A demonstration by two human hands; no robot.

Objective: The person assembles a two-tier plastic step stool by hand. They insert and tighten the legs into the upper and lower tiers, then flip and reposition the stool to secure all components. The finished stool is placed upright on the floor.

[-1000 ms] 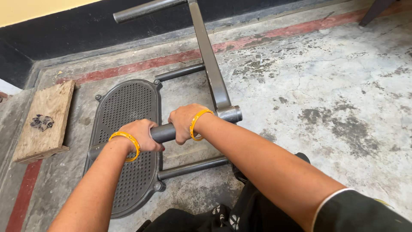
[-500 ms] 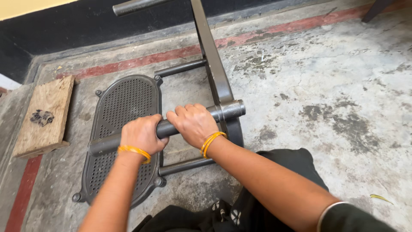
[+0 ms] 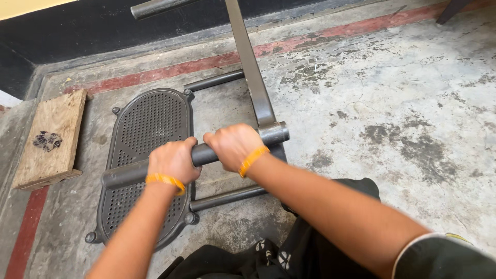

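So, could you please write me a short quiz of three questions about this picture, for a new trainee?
1. True or false: both hands hold the same grey metal bar.
2. What lies on the floor under the bar? A) a perforated metal plate B) a coil of rope C) a bucket
3. Fill in: each wrist wears a ____ band.

Key
1. True. The left hand and the right hand each close a grip around the bar, side by side.
2. A. The perforated metal plate lies flat on the concrete floor, with a wooden board to its left.
3. Yellow: one band on the left wrist, another on the right.
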